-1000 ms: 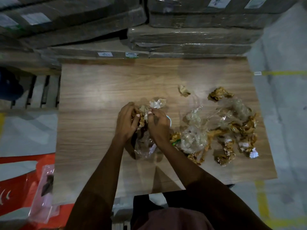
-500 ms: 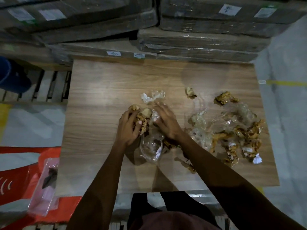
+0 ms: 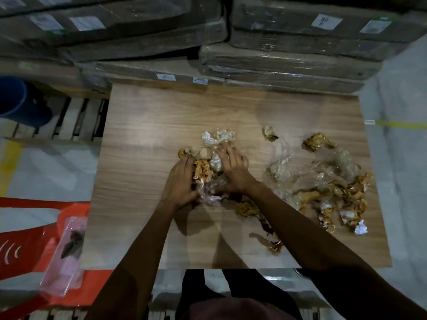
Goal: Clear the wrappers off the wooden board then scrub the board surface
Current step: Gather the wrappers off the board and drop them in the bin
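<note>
A light wooden board lies flat in front of me. At its middle my left hand and my right hand press together a clump of wrappers, brown paper and clear plastic, both hands closed around it. A clear crumpled wrapper lies just beyond my fingers. A large scatter of brown and clear wrappers covers the board's right side. More brown scraps lie under my right forearm, partly hidden.
Plastic-wrapped flat cartons are stacked along the board's far edge. A blue bucket stands on a slatted pallet at the left. A red plastic item with a pink packet sits at the lower left. Grey floor with a yellow line lies to the right.
My right hand reached right into the pile and dragged more wrappers toward the middle clump. Both hands now close in on the clump again. The view shifted slightly.
</note>
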Motion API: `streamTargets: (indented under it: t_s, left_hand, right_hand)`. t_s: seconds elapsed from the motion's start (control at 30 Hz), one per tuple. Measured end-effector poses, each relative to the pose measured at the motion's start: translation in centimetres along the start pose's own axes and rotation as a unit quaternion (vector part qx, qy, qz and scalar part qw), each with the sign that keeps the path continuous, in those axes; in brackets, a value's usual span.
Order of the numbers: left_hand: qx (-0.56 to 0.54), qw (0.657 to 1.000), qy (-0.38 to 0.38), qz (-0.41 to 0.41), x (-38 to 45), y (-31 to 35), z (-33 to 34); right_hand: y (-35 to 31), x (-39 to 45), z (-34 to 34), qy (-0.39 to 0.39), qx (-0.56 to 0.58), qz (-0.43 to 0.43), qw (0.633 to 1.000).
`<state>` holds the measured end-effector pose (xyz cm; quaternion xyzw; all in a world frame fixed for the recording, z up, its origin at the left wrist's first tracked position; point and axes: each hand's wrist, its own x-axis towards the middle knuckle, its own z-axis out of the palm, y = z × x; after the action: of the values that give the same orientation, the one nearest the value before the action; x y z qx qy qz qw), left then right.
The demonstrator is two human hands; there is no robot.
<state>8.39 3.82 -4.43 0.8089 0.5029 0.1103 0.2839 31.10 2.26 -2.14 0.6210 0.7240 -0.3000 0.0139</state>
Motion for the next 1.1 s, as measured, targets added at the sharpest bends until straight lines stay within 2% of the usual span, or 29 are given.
streamTargets:
  t_s: [0.13, 0.23, 0.37, 0.43, 0.57, 0.67, 0.7, 0.77, 0.8, 0.83, 0.9, 0.93, 0.97, 1.07, 1.1]
  left_hand:
    - [0.001, 0.996, 0.055, -0.068, 2.5, 0.2, -0.6]
    - [0.033, 0.993, 0.076, -0.088, 3.2, 0.6, -1.2]
    - [0.050, 0.985, 0.105, -0.128, 3.4, -0.1, -0.9]
    - [0.019, 0.986, 0.113, -0.117, 3.6, -0.2, -0.5]
    - [-0.057, 0.981, 0.138, -0.121, 4.0, 0.9, 0.9]
    - [-0.160, 0.959, 0.175, -0.155, 4.2, 2.2, 1.8]
    - [-0.190, 0.946, 0.183, -0.190, 4.0, 2.9, 2.1]
    - [-0.232, 0.931, 0.113, -0.256, 3.7, 4.3, 2.2]
    - [-0.224, 0.936, 0.113, -0.248, 3.7, 5.0, 2.1]
    - [-0.245, 0.925, 0.157, -0.243, 4.0, 5.6, 1.7]
    - [-0.343, 0.872, 0.268, -0.225, 4.5, 6.7, 0.6]
    - [-0.400, 0.845, 0.285, -0.211, 5.0, 7.4, -0.2]
    - [-0.427, 0.833, 0.295, -0.193, 4.9, 8.5, -1.2]
    - [-0.461, 0.826, 0.274, -0.174, 3.7, 9.6, -1.1]
    - [-0.473, 0.828, 0.247, -0.172, 3.3, 9.7, -0.6]
  right_hand:
    - [-0.5, 2.1, -1.4, 0.058, 0.022, 0.038, 0.997]
    - [0.0, 3.3, -2.5, 0.095, 0.018, 0.029, 0.995]
    - [1.1, 4.7, -2.4, 0.064, 0.038, 0.016, 0.997]
    - [1.5, 4.9, -1.6, 0.072, 0.074, -0.001, 0.995]
    - [0.3, 4.4, 1.6, 0.183, 0.154, -0.011, 0.971]
    - [-1.9, 4.3, 3.4, 0.279, 0.245, -0.008, 0.929]
    - [-2.6, 4.5, 3.8, 0.305, 0.280, -0.006, 0.910]
    - [-4.4, 4.6, 3.6, 0.347, 0.373, 0.023, 0.860]
    - [-5.3, 4.6, 3.2, 0.353, 0.434, 0.050, 0.827]
    - [-6.1, 4.5, 2.7, 0.349, 0.500, 0.077, 0.789]
    - [-7.0, 4.4, 2.0, 0.329, 0.588, 0.120, 0.730]
    - [-7.5, 4.2, 1.7, 0.328, 0.614, 0.131, 0.706]
    - [-7.8, 4.1, 1.7, 0.329, 0.628, 0.132, 0.692]
    - [-8.8, 1.5, -0.2, 0.345, 0.661, 0.137, 0.652]
    - [-9.0, 0.4, -0.7, 0.336, 0.660, 0.138, 0.658]
